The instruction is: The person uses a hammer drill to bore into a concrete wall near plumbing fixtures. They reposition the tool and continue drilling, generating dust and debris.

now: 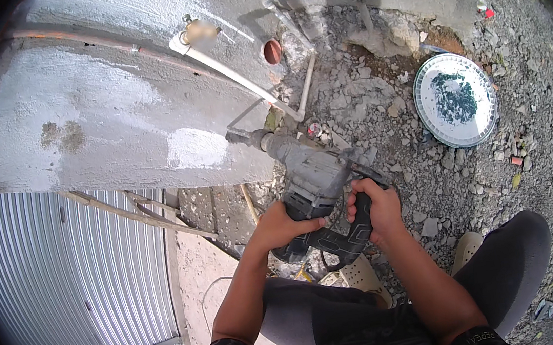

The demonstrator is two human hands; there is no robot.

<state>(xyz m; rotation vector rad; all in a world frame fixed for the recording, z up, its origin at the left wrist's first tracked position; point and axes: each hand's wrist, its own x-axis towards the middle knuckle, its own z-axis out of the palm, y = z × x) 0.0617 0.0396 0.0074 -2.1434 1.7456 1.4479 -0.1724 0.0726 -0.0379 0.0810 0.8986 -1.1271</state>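
Observation:
A grey, dusty rotary hammer [314,171] is held in front of my body, its nose pointing up and left at the plastered wall [129,135]. My left hand [277,225] is closed around the motor housing, its thumb lying across the near side. The black rear handle [359,228] is in my right hand [377,207], fingers wrapped round it. The chuck end [257,138] is close to the wall's lower corner; I cannot tell whether it touches. Just beyond it, a white pipe [231,75] slopes down from a brass tap [196,33].
Broken concrete rubble [367,97] covers the ground ahead. A white round lid [428,111] with dark green stains lies to the right. Corrugated metal sheeting [84,276] stands at left beside a wooden strip [138,212]. A reddish pipe opening [272,51] shows in the wall.

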